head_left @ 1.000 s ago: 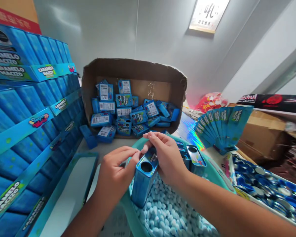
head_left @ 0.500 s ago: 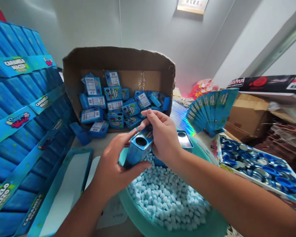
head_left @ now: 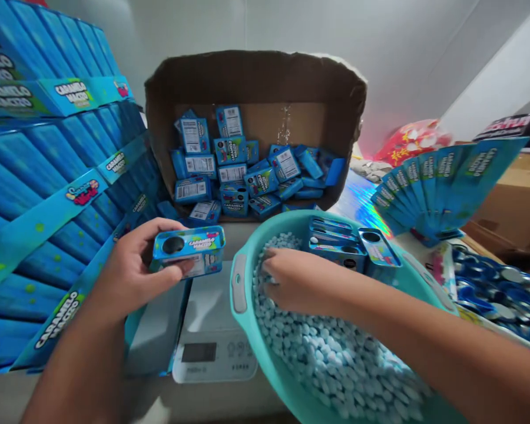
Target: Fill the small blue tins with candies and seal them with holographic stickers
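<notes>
Left hand [head_left: 148, 268] grips a tin [head_left: 189, 250] clear of the basin's rim [head_left: 246, 235]

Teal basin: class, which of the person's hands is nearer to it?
Right. The right hand is inside the teal basin, at the pale pellets; the left hand is outside, left of it, holding a tin.

A pale, smooth wall [head_left: 291, 26] rises behind the work surface [head_left: 163, 406] — a thin vertical seam runs down it, and light lies on it in soft, hazy patches. At the right a lighter slanted panel [head_left: 494, 65] meets it. Rainbow-coloured glare streaks a shiny sheet [head_left: 362, 203] on the surface — violet, green, yellow.
</notes>
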### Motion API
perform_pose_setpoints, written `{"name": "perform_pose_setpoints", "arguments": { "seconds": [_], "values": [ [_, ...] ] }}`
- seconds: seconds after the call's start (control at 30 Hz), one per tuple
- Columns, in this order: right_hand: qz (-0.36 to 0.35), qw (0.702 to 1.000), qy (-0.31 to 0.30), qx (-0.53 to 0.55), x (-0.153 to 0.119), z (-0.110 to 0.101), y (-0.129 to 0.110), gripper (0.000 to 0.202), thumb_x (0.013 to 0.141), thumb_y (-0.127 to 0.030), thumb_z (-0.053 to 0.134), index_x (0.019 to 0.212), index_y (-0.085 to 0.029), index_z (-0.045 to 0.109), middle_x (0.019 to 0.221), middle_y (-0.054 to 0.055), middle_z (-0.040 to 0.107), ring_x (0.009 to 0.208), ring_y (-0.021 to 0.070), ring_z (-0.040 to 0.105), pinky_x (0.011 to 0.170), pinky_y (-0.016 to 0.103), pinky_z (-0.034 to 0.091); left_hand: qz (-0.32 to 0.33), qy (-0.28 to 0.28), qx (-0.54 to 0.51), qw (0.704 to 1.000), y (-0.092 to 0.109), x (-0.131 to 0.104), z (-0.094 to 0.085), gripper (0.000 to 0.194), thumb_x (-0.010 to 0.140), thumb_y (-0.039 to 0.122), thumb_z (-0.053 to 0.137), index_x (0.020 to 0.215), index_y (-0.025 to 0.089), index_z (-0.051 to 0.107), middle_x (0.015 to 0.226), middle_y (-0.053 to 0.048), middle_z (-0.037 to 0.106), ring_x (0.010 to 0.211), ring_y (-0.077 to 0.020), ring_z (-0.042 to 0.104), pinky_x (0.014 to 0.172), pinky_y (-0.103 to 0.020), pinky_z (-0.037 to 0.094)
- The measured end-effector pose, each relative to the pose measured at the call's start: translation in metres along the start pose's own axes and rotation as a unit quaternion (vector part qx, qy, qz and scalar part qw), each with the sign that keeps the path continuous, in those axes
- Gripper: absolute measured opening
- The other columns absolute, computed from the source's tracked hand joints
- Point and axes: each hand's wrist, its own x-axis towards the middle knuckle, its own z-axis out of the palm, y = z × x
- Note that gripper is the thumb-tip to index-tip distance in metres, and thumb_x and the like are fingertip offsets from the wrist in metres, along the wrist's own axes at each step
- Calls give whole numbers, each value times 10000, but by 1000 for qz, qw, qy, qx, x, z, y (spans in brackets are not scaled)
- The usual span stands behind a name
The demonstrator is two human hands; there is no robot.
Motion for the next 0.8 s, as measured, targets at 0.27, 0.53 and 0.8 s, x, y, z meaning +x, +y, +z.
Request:
{"name": "perform_pose_setpoints", "arguments": {
  "seconds": [0.27, 0.53, 0.8],
  "values": [
    [-87, 966, -179, -167, -13, 1, -15, 490, 777, -462, 725, 1074, -75, 686, 1046, 211, 650, 876, 340, 664, 737, 434, 542, -67, -226, -16, 972, -35, 3, 4, 448, 689, 329, 797, 1079, 256, 590, 1061, -47, 688, 886, -226, 696, 693, -283, 568],
    [-63, 969, -200, -133, -15, 7, -6, 463, 657, -414, 845, 1039, -207, 684, 915, 110, 723, 751, 322, 696, 579, 403, 484, -82, -116, -181, 973, -36, 4, 4, 714, 835, 581, 651, 1442, 266, 444, 1282, -161, 655, 1200, -326, 634, 954, -425, 552],
    [-31, 960, -230, -159, -11, -1, -9, 64, 818, -186, 632, 808, -242, 663, 810, 44, 751, 710, 271, 713, 564, 357, 365, -125, 116, -194, 966, -39, 12, 15, 609, 894, 577, 590, 1394, 248, 482, 1066, -87, 728, 995, -260, 710, 864, -381, 568]
  ]
}}
